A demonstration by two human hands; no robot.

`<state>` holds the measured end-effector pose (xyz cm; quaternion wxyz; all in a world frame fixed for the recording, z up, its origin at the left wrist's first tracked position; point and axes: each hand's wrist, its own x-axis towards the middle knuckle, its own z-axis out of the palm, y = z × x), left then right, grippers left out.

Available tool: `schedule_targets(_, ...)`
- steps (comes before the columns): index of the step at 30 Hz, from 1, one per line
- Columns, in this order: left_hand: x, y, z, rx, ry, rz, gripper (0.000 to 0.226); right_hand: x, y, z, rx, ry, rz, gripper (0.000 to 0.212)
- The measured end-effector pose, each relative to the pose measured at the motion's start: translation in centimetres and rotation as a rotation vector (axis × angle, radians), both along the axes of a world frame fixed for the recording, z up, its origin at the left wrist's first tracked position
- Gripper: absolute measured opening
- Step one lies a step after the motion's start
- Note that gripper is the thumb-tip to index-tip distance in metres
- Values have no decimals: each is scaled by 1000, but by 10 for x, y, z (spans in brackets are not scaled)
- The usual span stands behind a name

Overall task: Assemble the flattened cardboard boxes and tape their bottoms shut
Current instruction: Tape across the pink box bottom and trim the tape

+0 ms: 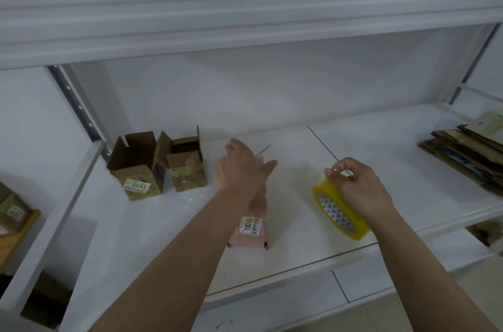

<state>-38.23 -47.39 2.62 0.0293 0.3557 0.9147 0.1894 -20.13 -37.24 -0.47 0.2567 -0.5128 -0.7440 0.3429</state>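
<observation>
A pinkish cardboard box (254,228) with a white label lies on its side on the white shelf (299,236), mostly under my left forearm. My left hand (241,168) rests flat on its far end, fingers straight. My right hand (356,182) pinches the rim of a yellow tape roll (336,212) standing on edge to the right of the box. Two assembled brown boxes stand upright at the left with top flaps open: one with a "1600" label (136,168) and a smaller one (186,165).
A stack of flattened cardboard (465,157) lies at the shelf's right end. An upper shelf (245,18) overhangs close above. A perforated metal upright (73,103) stands at the back left. More boxes (13,212) sit on the neighbouring shelf at far left.
</observation>
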Motion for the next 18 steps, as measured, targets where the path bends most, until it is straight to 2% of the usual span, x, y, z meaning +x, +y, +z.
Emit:
schedule_targets(2,-9,2,-9,-92,-64,71,116,-1,1,-4,-35,36,12,20)
schedule_targets(4,-13,3,-14,-169,-87,73,118,-5,2,-6,-68,120,42,17)
schedule_targets(5,-13,2,-13,-202,-70,32,110,-6,2,-6,-80,147,50,18)
schedule_targets(7,-18,-1,-9,-252,-25,-120,80,-6,3,-7,-93,170,48,20)
schedule_targets(9,-25,-4,-1,-326,-66,-310,58,-3,5,-8,-94,187,28,20)
schedule_targets(11,-31,-6,5,-380,-148,-445,77,0,7,-9,-102,211,5,20)
schedule_targets(14,-23,-4,3,-314,-55,-511,115,0,8,-9,-103,215,-8,21)
schedule_targets(16,-13,-1,-6,-310,37,-506,115,-1,6,-8,-114,210,-2,23)
schedule_targets(18,-16,-1,-17,-331,62,-554,88,0,6,-8,-129,207,7,23)
